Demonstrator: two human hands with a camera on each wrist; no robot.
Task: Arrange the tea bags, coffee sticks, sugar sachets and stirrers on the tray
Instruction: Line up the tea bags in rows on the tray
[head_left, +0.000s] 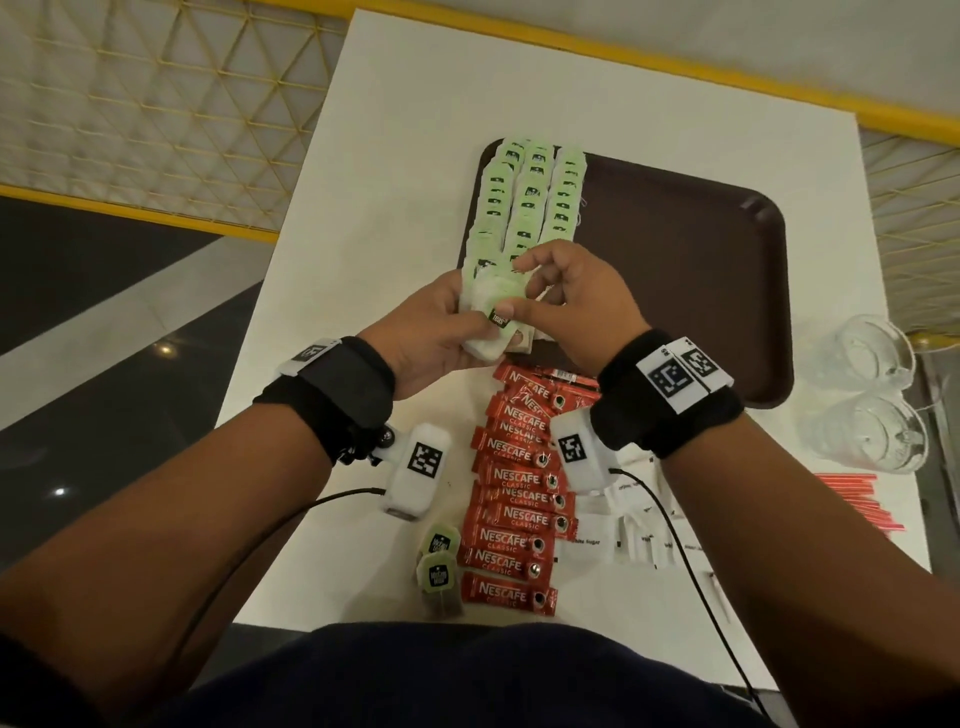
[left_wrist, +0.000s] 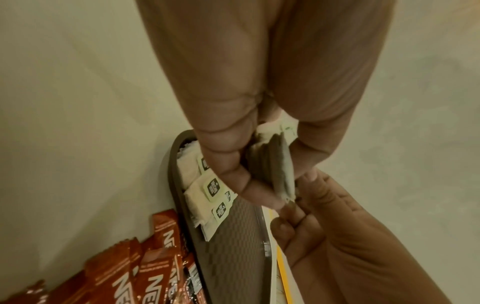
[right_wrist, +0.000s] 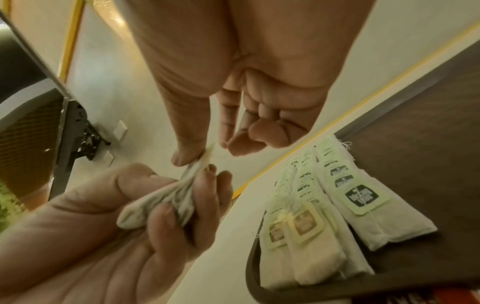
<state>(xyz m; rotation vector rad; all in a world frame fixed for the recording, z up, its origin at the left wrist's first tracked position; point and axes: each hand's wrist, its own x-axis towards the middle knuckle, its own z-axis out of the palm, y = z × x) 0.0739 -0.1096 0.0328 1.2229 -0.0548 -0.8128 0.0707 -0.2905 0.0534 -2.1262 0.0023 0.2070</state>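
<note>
My left hand (head_left: 457, 322) grips a small stack of tea bags (head_left: 493, 317) just above the near left corner of the brown tray (head_left: 675, 260). In the left wrist view the stack (left_wrist: 275, 168) sits between thumb and fingers. My right hand (head_left: 519, 291) meets it from the right, thumb and forefinger pinching the top tea bag's edge (right_wrist: 205, 159). Three rows of tea bags (head_left: 530, 202) with green tags lie along the tray's left side. Red coffee sticks (head_left: 514, 493), white sugar sachets (head_left: 623, 530) and red stirrers (head_left: 857, 499) lie on the white table (head_left: 415, 104) near me.
Two loose tea bags (head_left: 439, 566) lie by the table's front edge, left of the coffee sticks. Two glass cups (head_left: 872, 400) stand at the right, beside the tray. The tray's middle and right part is bare. A yellow wire railing (head_left: 156, 104) borders the table's far side.
</note>
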